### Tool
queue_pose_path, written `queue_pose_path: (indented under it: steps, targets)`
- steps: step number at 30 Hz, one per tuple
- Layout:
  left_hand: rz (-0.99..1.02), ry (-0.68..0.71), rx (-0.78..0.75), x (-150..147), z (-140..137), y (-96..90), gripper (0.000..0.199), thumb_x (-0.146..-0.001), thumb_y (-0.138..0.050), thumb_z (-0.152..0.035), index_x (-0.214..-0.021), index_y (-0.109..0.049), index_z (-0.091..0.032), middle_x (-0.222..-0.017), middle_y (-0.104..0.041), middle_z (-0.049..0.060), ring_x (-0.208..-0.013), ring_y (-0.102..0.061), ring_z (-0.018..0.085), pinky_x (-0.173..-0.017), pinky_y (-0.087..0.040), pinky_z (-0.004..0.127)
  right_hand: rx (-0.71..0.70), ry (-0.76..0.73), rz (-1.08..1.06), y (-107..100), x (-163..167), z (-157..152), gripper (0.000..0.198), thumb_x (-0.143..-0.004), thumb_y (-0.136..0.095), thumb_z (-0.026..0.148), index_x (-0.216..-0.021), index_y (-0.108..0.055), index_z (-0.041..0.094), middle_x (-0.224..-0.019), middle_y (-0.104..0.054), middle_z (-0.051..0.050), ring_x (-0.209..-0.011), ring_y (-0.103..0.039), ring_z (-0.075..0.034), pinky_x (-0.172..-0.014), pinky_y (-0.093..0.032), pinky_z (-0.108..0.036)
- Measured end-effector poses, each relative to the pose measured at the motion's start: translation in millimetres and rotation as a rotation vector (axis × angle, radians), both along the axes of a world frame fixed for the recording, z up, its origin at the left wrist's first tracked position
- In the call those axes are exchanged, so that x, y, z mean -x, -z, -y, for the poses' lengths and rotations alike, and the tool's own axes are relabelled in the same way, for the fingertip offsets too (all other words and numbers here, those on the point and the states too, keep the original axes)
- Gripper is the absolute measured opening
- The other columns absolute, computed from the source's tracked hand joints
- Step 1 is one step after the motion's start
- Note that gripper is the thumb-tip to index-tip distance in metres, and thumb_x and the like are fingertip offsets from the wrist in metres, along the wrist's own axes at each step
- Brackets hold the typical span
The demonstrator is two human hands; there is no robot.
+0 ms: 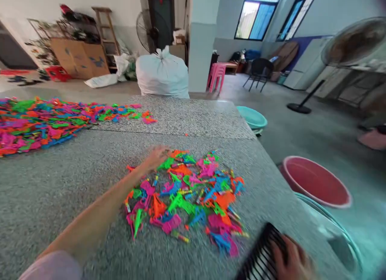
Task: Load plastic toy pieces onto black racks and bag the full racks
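Observation:
A loose spread of small plastic pieces (183, 203) in pink, green, orange and blue lies on the grey speckled table (99, 167), with several short yellow-and-blue sticks among them. My left hand (158, 156) reaches to the far left edge of this spread, touching or just above the orange and green pieces. Motion blurs its fingers, so their grip does not show. At the near right, my right hand (294, 258) has its fingers curled over a black slotted plastic basket (261, 254), tilted and partly cut off by the frame's bottom edge.
A large heap of similar coloured pieces (45, 125) covers the table's far left. Behind the table stands a tied white sack (163, 75). Past the right edge are a red tub (316, 181), a teal basin (253, 117) and another pale teal tub (331, 231).

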State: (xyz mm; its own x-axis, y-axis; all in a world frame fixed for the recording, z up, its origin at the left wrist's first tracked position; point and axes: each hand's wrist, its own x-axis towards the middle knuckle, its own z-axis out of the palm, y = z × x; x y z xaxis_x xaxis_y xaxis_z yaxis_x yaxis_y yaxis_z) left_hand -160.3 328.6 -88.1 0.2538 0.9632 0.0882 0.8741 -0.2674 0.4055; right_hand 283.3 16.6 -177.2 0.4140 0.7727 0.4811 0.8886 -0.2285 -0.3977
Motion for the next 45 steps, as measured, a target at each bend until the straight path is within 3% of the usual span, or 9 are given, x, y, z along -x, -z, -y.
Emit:
queue_pose_path:
  steps: [4,10,17,23,26,30,35,40,45]
  targets:
    - [-0.017,-0.144,-0.011,30.5,92.0,-18.5,0.067,-0.097,-0.033,-0.067,-0.146,-0.043,-0.022,-0.163,-0.028,0.011,-0.151,-0.011,0.042,-0.113,-0.006,0.074,0.022,-0.113,-0.087,-15.0,4.9,8.8,0.055,-0.096,-0.04,0.062,-0.116,-0.065,0.018,-0.114,-0.064,-0.015,-0.11,-0.058,-0.033,-0.097,-0.048,-0.053]
    - [-0.095,-0.257,0.095,13.3,207.7,4.1,0.109,-0.064,-0.06,-0.088,-0.15,-0.043,-0.023,-0.164,-0.02,0.02,-0.144,-0.011,0.061,-0.107,-0.019,0.078,0.154,-0.165,0.026,-44.4,34.6,9.3,0.049,-0.1,-0.04,0.052,-0.128,-0.064,0.02,-0.134,-0.057,-0.015,-0.121,-0.05,-0.033,-0.098,-0.042,-0.051]
    - [-0.102,-0.23,0.018,-110.2,186.2,24.7,0.114,-0.065,-0.06,-0.087,-0.156,-0.03,-0.025,-0.166,0.0,0.021,-0.145,0.003,0.06,-0.109,-0.005,0.078,0.269,-0.105,0.035,-53.1,83.9,59.2,0.041,-0.101,-0.043,0.04,-0.129,-0.063,0.017,-0.119,-0.061,-0.017,-0.108,-0.054,-0.032,-0.087,-0.044,-0.044]
    - [-0.026,-0.12,-0.101,-149.7,159.3,9.8,0.105,-0.076,-0.057,-0.08,-0.152,-0.038,-0.01,-0.162,-0.007,0.032,-0.145,0.001,0.061,-0.104,0.0,0.084,0.29,-0.176,0.044,-65.5,104.0,64.5,0.041,-0.099,-0.05,0.04,-0.133,-0.058,0.018,-0.117,-0.061,-0.015,-0.106,-0.055,-0.029,-0.09,-0.044,-0.043]
    - [0.037,0.0,-0.228,-138.9,192.9,0.4,0.079,-0.095,-0.039,-0.064,-0.15,-0.04,-0.008,-0.162,-0.014,0.029,-0.15,-0.005,0.051,-0.112,-0.006,0.077,0.33,-0.164,0.067,-84.9,80.9,31.7,0.038,-0.098,-0.053,0.034,-0.133,-0.057,0.02,-0.122,-0.059,-0.014,-0.11,-0.055,-0.028,-0.091,-0.045,-0.04]
    - [0.048,0.442,-0.266,-118.8,288.3,14.6,0.05,-0.099,-0.039,-0.059,-0.132,-0.061,-0.029,-0.14,-0.06,0.006,-0.13,-0.055,0.023,-0.111,-0.043,0.038,0.574,-0.312,0.037,-103.7,55.6,-18.7,0.013,-0.093,-0.058,0.018,-0.102,-0.068,0.018,-0.118,-0.061,-0.01,-0.107,-0.06,-0.022,-0.087,-0.046,-0.029]
    - [-0.026,0.561,-0.295,-122.9,350.7,46.4,0.064,-0.097,-0.046,-0.06,-0.149,-0.044,-0.022,-0.143,-0.058,0.011,-0.133,-0.052,0.027,-0.115,-0.036,0.047,0.595,-0.274,-0.027,-102.7,41.0,-34.4,0.016,-0.092,-0.048,0.01,-0.099,-0.061,0.015,-0.107,-0.065,-0.013,-0.094,-0.064,-0.021,-0.08,-0.047,-0.029]
    - [-0.046,0.469,-0.288,-151.7,336.8,53.3,0.076,-0.098,-0.047,-0.052,-0.158,-0.023,-0.012,-0.158,-0.033,0.023,-0.149,-0.026,0.039,-0.117,-0.021,0.063,0.294,-0.262,-0.689,-92.0,50.8,-5.0,0.023,-0.087,-0.052,0.028,-0.108,-0.048,0.019,-0.078,-0.063,0.0,-0.057,-0.061,-0.016,-0.055,-0.05,-0.028]
    - [-0.02,0.55,-0.196,-183.1,349.6,58.3,0.083,-0.089,-0.055,-0.062,-0.149,-0.039,-0.008,-0.153,-0.042,0.025,-0.146,-0.033,0.038,-0.117,-0.029,0.056,0.291,-0.518,-1.18,-90.3,117.8,9.8,0.03,-0.077,-0.068,0.046,-0.09,-0.057,0.022,-0.069,-0.064,0.001,-0.055,-0.063,-0.016,-0.054,-0.055,-0.029]
